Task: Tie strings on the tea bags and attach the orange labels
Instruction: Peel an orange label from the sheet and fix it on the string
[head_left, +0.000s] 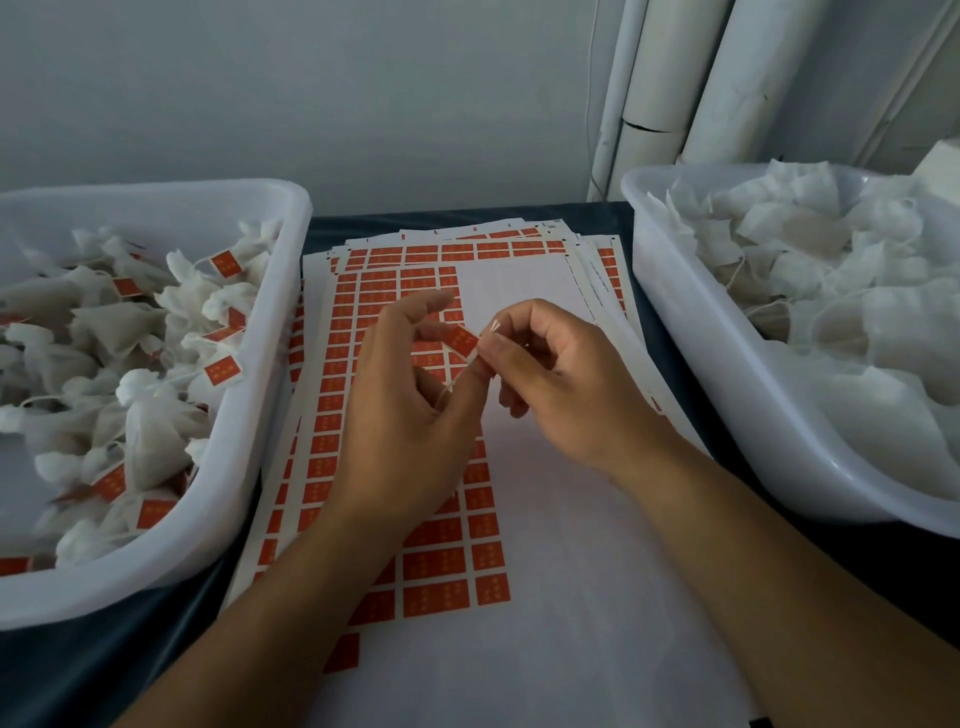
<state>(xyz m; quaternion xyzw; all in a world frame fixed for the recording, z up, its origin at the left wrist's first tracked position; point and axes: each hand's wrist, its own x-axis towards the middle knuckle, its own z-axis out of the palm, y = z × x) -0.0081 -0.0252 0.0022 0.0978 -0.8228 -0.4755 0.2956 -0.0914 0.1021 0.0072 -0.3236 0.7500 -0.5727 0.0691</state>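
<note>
I'm working over the top label sheet (519, 545), which is lying on a stack of sheets in the middle of the dark table (93, 670). My left hand (410, 410) is hovering above the sheet's orange columns, fingers loosely curled, index finger stretched forward. An orange label (461, 340) is sitting at the tips of my left thumb and middle finger, just above the sheet; looks pinched there, but the exact contact is hard to make out. My right hand (561, 379) is just right of that label, thumb and index finger pinching the white ends of a string (494, 326), other fingers curled under. The thin string is running from that pinch down across my left thumb. The tea bag on this string is hidden; I cannot tell where it is.

Left of the sheet, touching the stack's edge, a white tub (244, 415) is holding tied tea bags (150, 431) with orange labels already on their strings. Right of the sheet, another white tub (691, 332) is holding plain unlabelled tea bags (810, 260), piled loosely. Behind the sheet, more sheets are fanning out toward the wall. White pipes (654, 93) are standing beyond the right tub. The sheet itself is mostly peeled on its right part, orange labels remaining in the left columns.
</note>
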